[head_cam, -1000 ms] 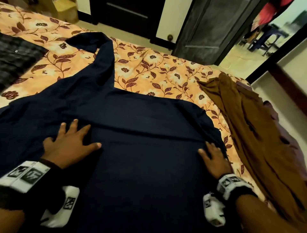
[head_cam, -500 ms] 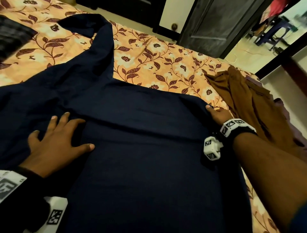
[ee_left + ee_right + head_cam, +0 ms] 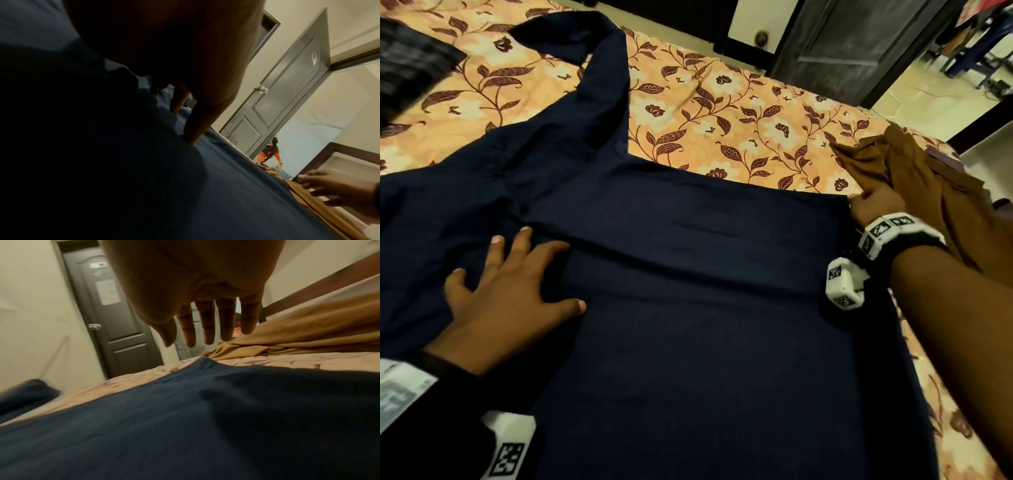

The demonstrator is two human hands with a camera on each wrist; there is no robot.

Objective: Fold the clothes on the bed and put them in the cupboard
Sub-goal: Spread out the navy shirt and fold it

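Note:
A dark navy garment [image 3: 688,325] lies spread flat on the floral bedsheet [image 3: 722,113], one long sleeve [image 3: 599,78] running toward the far left. My left hand [image 3: 513,291] rests palm-down on it at the left, fingers spread and straight; in the left wrist view its fingertips [image 3: 191,138] press into the navy cloth [image 3: 185,194]. My right hand [image 3: 876,209] hovers at the garment's far right corner, beside a brown garment [image 3: 928,192]. In the right wrist view its fingers [image 3: 207,324] are straight and hold nothing, above the navy cloth [image 3: 185,418] and next to the brown cloth [image 3: 308,331].
A dark folded checked cloth [image 3: 410,68] lies at the bed's far left. A grey door [image 3: 859,44] stands open beyond the bed, with a lit room behind it. A purple cloth [image 3: 945,154] peeks out past the brown garment at the bed's right edge.
My right hand has slid from the near right edge of the navy garment up to its far right corner and lifted off. The left hand stays flat in place.

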